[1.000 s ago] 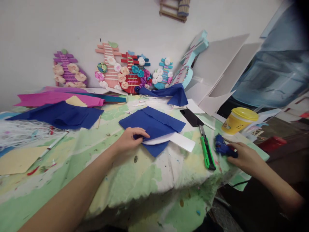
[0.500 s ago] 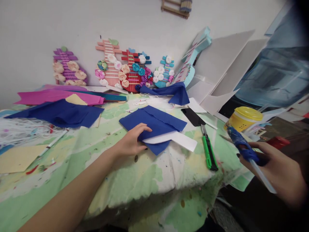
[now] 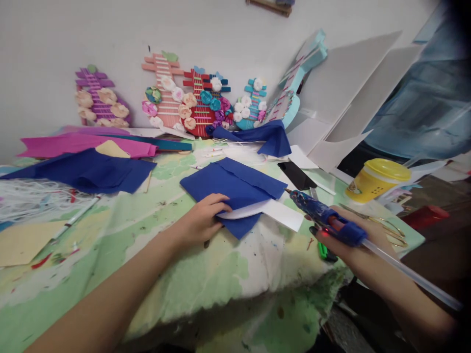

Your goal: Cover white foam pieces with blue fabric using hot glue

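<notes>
On the table lies a sheet of dark blue paper, partly folded, with a white card piece jutting out at its lower right. My left hand pinches the paper's lower left edge, its thumb underneath. In my right hand is a blue glue gun with a small red light lit and a long clear glue stick out of its back. The nozzle points left, near the right corner of the blue paper. Below the right hand, the green utility knife is mostly hidden.
A black phone lies behind the glue gun. To the right are a yellow tub and scissors. More blue paper and white strings lie at left. Several flower-decorated instrument shapes lean on the wall.
My right hand has brought the glue gun left and in over the table, up to the blue paper, and now covers most of the knife. My left hand keeps its hold.
</notes>
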Available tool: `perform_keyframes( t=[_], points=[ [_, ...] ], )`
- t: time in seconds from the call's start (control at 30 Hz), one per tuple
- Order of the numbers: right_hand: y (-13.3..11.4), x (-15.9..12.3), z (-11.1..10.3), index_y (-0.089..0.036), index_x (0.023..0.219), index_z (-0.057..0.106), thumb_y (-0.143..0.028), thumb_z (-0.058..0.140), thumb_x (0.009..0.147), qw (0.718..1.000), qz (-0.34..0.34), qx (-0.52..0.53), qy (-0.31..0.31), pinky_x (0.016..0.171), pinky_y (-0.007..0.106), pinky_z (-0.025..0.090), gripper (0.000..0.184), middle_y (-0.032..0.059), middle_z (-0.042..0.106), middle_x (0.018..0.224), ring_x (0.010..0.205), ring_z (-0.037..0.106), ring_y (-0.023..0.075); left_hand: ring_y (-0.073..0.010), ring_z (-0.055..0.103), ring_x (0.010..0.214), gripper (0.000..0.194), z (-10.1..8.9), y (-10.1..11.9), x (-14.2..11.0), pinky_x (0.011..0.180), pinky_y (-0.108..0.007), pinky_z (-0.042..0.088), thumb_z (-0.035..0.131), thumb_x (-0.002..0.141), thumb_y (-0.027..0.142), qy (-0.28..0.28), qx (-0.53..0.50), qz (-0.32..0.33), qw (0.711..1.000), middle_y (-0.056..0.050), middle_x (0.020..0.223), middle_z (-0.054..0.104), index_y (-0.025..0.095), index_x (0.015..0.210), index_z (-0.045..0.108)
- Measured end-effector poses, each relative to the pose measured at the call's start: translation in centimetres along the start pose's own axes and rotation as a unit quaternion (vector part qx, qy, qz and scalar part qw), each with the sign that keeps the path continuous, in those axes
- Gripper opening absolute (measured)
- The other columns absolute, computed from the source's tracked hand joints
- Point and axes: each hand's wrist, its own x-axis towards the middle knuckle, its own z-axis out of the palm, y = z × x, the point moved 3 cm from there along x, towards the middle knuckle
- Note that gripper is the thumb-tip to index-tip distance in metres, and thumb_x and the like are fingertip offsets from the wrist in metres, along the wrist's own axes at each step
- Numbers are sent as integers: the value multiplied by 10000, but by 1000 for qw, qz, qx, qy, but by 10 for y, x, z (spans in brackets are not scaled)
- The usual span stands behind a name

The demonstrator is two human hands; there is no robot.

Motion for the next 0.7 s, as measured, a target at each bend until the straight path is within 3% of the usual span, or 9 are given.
perform_keyframes(
  t=[0.1, 0.27, 0.5, 0.7],
  points=[
    [-5, 6, 8, -200, 851, 637, -329, 593, 757, 998, 31, 56, -23, 542, 256, 430, 165, 4, 616, 705, 620, 563, 155, -220, 534, 1069, 227, 0, 0, 0, 918, -375, 455, 525, 750, 52, 16, -12, 10, 1000, -107, 1078, 578, 165, 925, 618],
    [-7, 14, 23, -179, 799, 620, -280, 598, 714, 989, 52, 116, -69, 510, 256, 399, 133, 5, 602, 655, 585, 528, 143, -201, 552, 1055, 124, -3, 4, 2, 904, -359, 456, 537, 761, 62, 22, -55, 13, 998, -94, 1122, 592, 163, 725, 601],
    [-11, 11, 40, -201, 635, 483, -256, 550, 721, 972, 22, 105, -209, 507, 260, 348, 122, -30, 466, 588, 554, 428, 121, -216, 560, 1076, 107, -5, 0, 4, 917, -396, 451, 558, 767, 101, 27, -88, 25, 995, -103, 1113, 635, 164, 693, 602],
    [-23, 18, 56, -190, 623, 475, -178, 541, 680, 972, -42, 57, -223, 550, 258, 363, 88, -18, 513, 631, 594, 464, 127, -204, 593, 964, 107, -7, 3, 5, 855, -369, 471, 574, 754, 95, 34, -90, 8, 995, -85, 977, 667, 167, 682, 607]
  ],
)
